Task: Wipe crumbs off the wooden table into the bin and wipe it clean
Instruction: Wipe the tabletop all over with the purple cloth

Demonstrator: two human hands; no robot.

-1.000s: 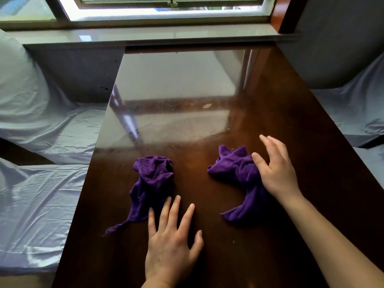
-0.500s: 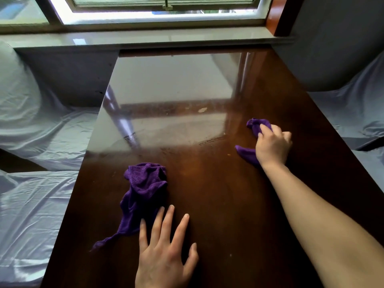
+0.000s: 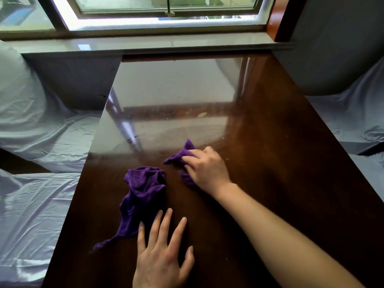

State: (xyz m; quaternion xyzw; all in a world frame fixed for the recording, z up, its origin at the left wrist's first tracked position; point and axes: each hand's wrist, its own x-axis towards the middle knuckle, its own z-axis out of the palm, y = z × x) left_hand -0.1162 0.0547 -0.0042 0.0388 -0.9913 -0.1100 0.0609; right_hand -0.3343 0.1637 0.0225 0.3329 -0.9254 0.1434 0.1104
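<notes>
Our right hand (image 3: 205,171) is pressed palm-down on a bunched purple cloth (image 3: 182,155), fingers curled over the fabric so that it is pinned to the wooden table (image 3: 280,173); we judge this grip suits a wiping stroke, since the cloth needs downward pressure to drag crumbs along. Only the cloth's far and left edges show from under the hand. Our left hand (image 3: 162,254) lies flat and empty at the near edge, fingers spread, the fingertips (image 3: 141,225) just overlapping the near end of a second purple cloth (image 3: 144,196); we read it as bracing the body, and perhaps keeping that spare cloth from sliding. The second cloth sits crumpled, left of centre, its tail trailing toward the near left edge.

Beyond the hands, a pale crumb (image 3: 201,115) rests in the glossy middle of the table, well apart from the working cloth, with a smaller fleck (image 3: 227,159) just right of the right hand. Fine smears show in the window's reflection. No bin is visible, so we cannot tell toward which edge the crumbs should go. Pale sheet-covered seats (image 3: 37,125) flank the table.
</notes>
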